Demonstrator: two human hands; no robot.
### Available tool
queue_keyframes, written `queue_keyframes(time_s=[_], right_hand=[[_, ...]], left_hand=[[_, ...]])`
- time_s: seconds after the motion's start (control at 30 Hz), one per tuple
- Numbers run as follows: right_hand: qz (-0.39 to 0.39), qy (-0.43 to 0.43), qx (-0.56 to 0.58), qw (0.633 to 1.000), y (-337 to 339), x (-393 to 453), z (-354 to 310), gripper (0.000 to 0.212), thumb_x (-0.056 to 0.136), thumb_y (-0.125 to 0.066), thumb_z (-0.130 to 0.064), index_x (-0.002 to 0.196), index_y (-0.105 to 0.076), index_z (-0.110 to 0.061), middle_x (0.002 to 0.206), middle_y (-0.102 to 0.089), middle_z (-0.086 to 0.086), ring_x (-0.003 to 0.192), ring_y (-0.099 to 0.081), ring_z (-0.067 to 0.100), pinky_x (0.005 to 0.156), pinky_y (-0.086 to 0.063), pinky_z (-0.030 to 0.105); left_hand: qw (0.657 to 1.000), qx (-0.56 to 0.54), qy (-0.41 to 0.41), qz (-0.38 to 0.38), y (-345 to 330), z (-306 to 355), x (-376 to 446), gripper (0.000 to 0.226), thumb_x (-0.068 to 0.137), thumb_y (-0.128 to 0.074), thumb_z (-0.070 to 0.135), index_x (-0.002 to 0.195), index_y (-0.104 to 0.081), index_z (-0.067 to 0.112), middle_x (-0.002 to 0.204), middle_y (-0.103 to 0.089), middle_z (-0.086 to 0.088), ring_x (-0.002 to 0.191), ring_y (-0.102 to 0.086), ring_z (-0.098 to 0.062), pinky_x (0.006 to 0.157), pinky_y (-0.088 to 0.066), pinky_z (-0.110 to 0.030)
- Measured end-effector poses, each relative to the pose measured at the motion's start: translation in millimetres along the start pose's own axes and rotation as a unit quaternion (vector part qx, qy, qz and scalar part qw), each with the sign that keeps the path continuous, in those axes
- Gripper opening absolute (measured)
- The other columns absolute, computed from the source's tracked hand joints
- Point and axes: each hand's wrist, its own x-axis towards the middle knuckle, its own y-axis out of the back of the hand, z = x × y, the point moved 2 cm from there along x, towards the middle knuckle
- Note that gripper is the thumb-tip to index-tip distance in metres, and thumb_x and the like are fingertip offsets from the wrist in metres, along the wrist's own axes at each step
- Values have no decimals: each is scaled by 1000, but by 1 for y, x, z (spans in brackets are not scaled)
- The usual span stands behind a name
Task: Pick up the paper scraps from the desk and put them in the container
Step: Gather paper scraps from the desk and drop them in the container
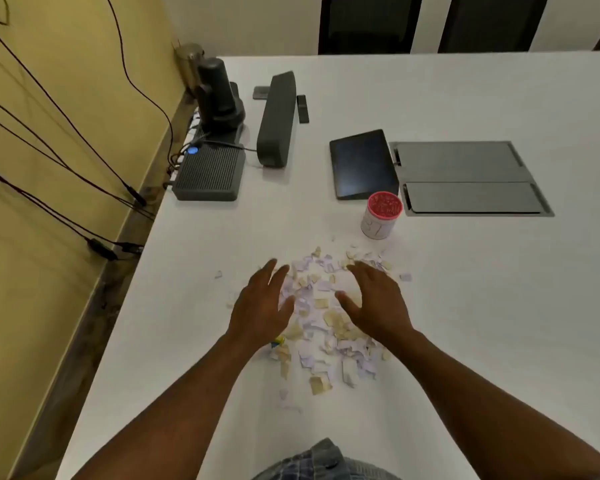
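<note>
A loose heap of white and tan paper scraps (321,303) is spread over the white desk (482,306) in front of me. My left hand (262,303) hovers over the heap's left side with fingers spread and straight. My right hand (374,299) hovers over the right side, fingers also spread, palm down. Neither hand holds anything. The container (381,216), a small white cylinder with a red rim, stands upright beyond the heap to the right. Scraps under both palms are hidden.
A dark tablet (361,164) lies behind the container, beside a grey recessed desk panel (465,178). At the far left stand a grey ribbed box (208,174), a speaker bar (278,119) and a camera (219,95). Cables hang along the yellow wall.
</note>
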Motion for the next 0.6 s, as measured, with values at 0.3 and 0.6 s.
queue_keyframes(time_s=[0.3,0.6], right_hand=[[-169,-125,-40,977,-54,-24,27,83,78,-55,-68,144,-26,-26,149,-31,2,130,-37,27,93,-44,44],[-257,-74,-14,963,-79,-21,15,92,79,-65,-57,148,-8,-38,157,-11,1,139,-21,28,96,-47,42]], left_hand=[[979,41,84,-183,-58,-41,-20,72,86,-55,46,147,-19,30,158,-9,-2,143,-15,-26,108,-35,-43],[967,75,46,-237,-86,-35,-10,88,77,-59,62,145,-8,40,158,-6,1,142,-16,-27,104,-38,-47]])
